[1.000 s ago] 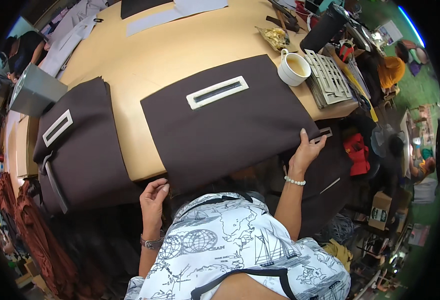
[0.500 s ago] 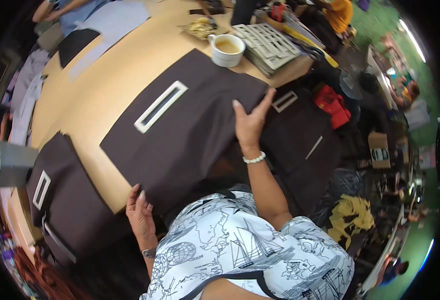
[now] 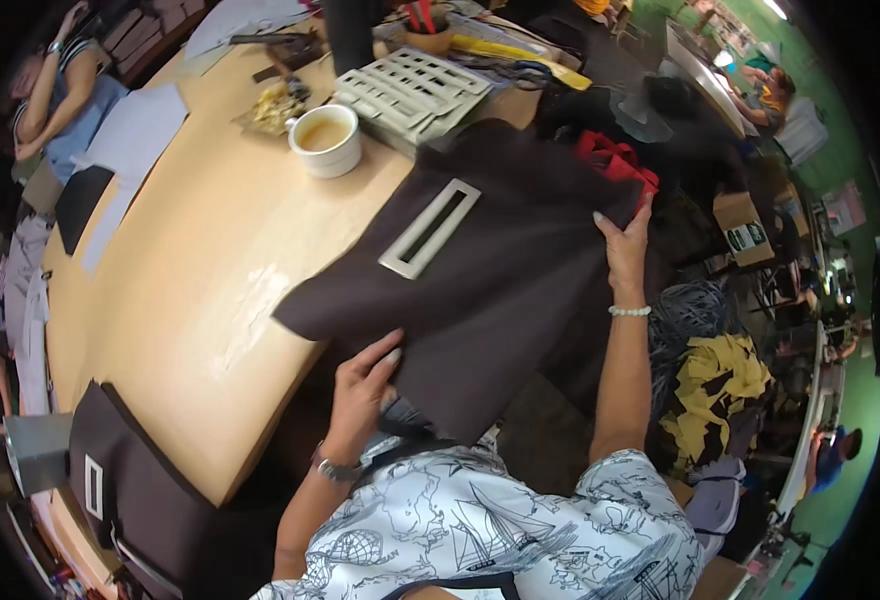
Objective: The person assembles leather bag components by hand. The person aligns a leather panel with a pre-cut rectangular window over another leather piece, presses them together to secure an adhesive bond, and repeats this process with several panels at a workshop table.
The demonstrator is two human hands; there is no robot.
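A dark brown flat panel (image 3: 520, 290), with a pale rectangular frame (image 3: 430, 229) around a slot, is held tilted over the table's right-hand edge. My right hand (image 3: 628, 250), wearing a beaded bracelet, grips the panel's far right side, thumb on top and fingers partly hidden behind it. Against its near left edge, my left hand (image 3: 360, 390) pinches with thumb and bent index finger. A similar dark brown panel (image 3: 145, 490) with a white frame (image 3: 94, 486) hangs over the table at the lower left.
On the wooden table (image 3: 200, 290) a white cup of drink (image 3: 325, 141) stands by a stack of pale slotted pieces (image 3: 410, 95). Scissors (image 3: 525, 72) lie behind. Yellow scraps (image 3: 710, 395) and a cardboard box (image 3: 743, 228) are at right; another person (image 3: 70, 105) is at upper left.
Both hands have carried the panel rightward, off most of the tabletop and away from the cup. The view has shifted too. The red item at right is now partly covered by the panel.
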